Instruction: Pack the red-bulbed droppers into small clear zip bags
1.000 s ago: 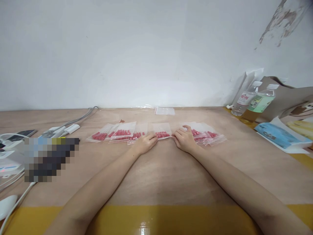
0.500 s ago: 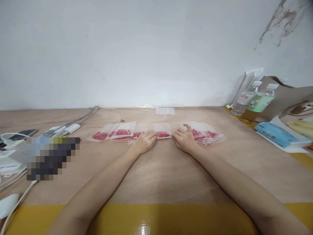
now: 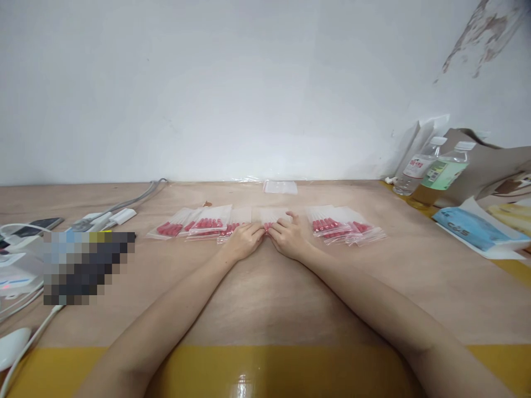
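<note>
A clear zip bag [image 3: 271,214] with several small red pieces inside lies flat at the middle of the table; what the pieces are, I cannot make out. My left hand [image 3: 248,239] is closed on its near left corner, fingertips pressed together. Close beside it, my right hand [image 3: 286,236] has its curled fingers on the bag's near edge, one finger sticking up. The two hands almost touch and cover much of the red contents. Overlapping filled bags [image 3: 207,221] spread out to the left, and another group of filled bags [image 3: 327,224] lies on the right.
Flat clear bags [image 3: 280,187] lie by the wall. At right stand two drink bottles [image 3: 446,171] near a blue tissue pack [image 3: 473,228]. Cables, a phone [image 3: 37,225], a power strip [image 3: 99,221] and a blurred-out dark object [image 3: 93,271] occupy the left side.
My right hand has slid left along the near edge of the middle bag, from its right end to beside my left hand. The left hand has stayed in place.
</note>
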A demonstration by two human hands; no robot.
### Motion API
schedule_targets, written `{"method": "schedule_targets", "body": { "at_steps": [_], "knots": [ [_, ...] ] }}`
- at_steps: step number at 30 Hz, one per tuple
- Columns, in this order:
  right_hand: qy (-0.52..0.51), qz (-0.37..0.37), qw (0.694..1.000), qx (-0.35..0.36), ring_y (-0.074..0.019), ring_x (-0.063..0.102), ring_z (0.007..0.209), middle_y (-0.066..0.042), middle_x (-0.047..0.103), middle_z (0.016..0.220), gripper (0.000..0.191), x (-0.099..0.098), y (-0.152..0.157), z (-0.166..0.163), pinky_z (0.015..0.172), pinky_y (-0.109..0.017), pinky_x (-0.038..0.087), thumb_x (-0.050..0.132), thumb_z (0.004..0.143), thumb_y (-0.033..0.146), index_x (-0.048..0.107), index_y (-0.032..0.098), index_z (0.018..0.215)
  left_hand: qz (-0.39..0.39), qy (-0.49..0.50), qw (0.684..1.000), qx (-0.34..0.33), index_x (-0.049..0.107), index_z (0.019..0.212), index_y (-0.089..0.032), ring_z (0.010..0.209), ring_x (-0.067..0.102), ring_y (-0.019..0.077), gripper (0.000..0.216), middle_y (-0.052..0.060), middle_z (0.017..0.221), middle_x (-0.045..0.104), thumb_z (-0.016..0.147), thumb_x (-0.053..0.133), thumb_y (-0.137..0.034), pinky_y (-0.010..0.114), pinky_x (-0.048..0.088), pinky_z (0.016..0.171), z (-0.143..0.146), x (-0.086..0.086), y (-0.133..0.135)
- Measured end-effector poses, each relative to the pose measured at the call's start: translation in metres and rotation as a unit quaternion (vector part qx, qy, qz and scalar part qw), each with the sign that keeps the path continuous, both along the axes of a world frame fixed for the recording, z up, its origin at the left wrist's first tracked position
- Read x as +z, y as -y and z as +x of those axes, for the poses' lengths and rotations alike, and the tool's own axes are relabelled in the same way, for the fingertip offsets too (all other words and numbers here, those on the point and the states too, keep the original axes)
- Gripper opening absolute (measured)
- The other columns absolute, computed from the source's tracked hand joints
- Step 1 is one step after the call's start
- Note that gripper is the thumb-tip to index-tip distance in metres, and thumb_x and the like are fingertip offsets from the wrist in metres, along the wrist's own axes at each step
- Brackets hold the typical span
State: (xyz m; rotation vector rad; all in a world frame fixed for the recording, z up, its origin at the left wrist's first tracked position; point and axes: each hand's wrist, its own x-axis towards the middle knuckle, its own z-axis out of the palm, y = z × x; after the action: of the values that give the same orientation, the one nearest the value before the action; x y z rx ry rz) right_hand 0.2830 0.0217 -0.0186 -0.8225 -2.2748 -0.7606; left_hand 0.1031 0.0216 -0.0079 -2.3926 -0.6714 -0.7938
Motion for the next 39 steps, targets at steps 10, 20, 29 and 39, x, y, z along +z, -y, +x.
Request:
{"method": "schedule_targets", "body": {
  "at_steps": [10, 20, 29, 39],
  "knots": [
    [0.026, 0.018, 0.999, -0.04, -0.0121, 0.045, 0.071, 0.0, 0.059, 0.067, 0.024, 0.006, 0.013, 0.043, 0.096, -0.042, 0.013, 0.039, 0.085, 0.011, 0.058, 0.018, 0.073, -0.015, 0.01, 1.0, 0.001, 0.059, 0.08, -0.014, 0.074, 0.061, 0.0165, 0.018, 0.007, 0.08, 0.064, 0.088, 0.043, -0.016, 0.03, 0.048, 0.07, -0.003, 0.001, 0.005],
    [0.043, 0.017, 0.992, -0.118, -0.0119, 0.042, 0.059, -0.001, 0.054, 0.058, 0.034, 0.005, 0.02, 0.052, 0.092, -0.041, 0.018, 0.037, 0.09, 0.028, 0.055, 0.016, 0.063, -0.067, 0.025, 0.997, 0.015, 0.056, 0.077, -0.015, 0.072, 0.06, 0.017, 0.021, 0.006, 0.076, 0.062, 0.089, 0.039, -0.018, 0.032, 0.048, 0.073, -0.004, -0.001, 0.008],
    [0.04, -0.16, 0.969, -0.186, -0.0256, 0.051, 0.096, -0.011, 0.061, 0.103, 0.045, 0.024, 0.025, 0.094, 0.095, -0.052, 0.013, 0.047, 0.078, 0.055, 0.057, 0.018, 0.1, -0.147, 0.117, 0.982, 0.035, 0.041, 0.104, -0.017, 0.086, 0.062, 0.0145, 0.018, 0.011, 0.109, 0.058, 0.092, 0.029, -0.016, 0.025, 0.05, 0.068, 0.004, 0.008, 0.007],
    [0.07, -0.205, 0.967, -0.136, -0.0219, 0.058, 0.095, -0.011, 0.063, 0.106, 0.028, 0.017, 0.017, 0.109, 0.1, -0.046, 0.02, 0.043, 0.084, 0.022, 0.059, 0.017, 0.106, -0.166, 0.076, 0.978, 0.1, 0.042, 0.105, -0.018, 0.096, 0.059, 0.0197, 0.019, 0.01, 0.114, 0.056, 0.09, 0.031, -0.023, 0.033, 0.046, 0.08, -0.071, 0.033, 0.003]
  ]
}}
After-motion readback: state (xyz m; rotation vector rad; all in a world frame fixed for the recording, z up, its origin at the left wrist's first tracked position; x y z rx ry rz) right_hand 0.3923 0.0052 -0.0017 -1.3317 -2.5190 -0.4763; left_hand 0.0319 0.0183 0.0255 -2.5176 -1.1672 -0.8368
